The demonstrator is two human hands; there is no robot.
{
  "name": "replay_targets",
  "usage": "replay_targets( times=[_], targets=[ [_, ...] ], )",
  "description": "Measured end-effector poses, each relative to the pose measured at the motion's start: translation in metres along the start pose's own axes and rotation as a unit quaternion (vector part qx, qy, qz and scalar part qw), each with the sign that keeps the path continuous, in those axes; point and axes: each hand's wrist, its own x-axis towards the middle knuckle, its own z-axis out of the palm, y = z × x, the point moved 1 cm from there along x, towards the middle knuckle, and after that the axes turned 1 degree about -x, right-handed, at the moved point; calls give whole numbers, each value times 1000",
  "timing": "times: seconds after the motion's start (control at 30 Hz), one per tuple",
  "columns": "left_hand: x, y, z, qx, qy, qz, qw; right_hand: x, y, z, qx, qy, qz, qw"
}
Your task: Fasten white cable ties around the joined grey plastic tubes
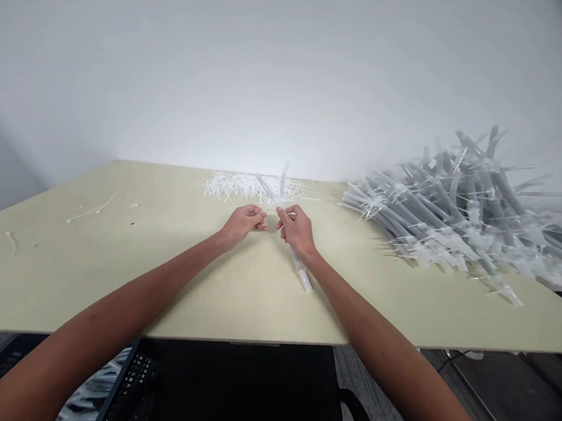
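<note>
Above the middle of the table, my right hand (296, 229) is closed around a clear plastic tube assembly. Its lower end (304, 279) sticks out below the hand toward the table's front edge, and two tube branches (284, 180) rise beyond the fingers in a V. My left hand (246, 225) is pinched just left of it, on a thin white cable tie (270, 214) that reaches toward the tube. The fingers hide most of the tie and the joint. Behind both hands lies a heap of white cable ties (230, 186).
A large pile of clear tube assemblies (446, 206) covers the table's right side. A few loose cable ties (92, 212) and small scraps lie at left. Below the front edge, a dark basket (128, 378) holds more tubing. A pale wall (288, 79) stands behind the table.
</note>
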Motion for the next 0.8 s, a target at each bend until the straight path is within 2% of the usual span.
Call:
replay_targets(
  times=[0.17,0.43,0.8],
  targets=[
    [-1,-1,1,-37,-20,-8,999,1,-6,-2,63,-31,10,997],
    [-5,3,8,-74,-62,-19,995,2,-5,-1,118,-46,33,991],
    [-3,-2,7,-70,-49,-1,996,1,-7,2,191,-99,70,974]
  ],
)
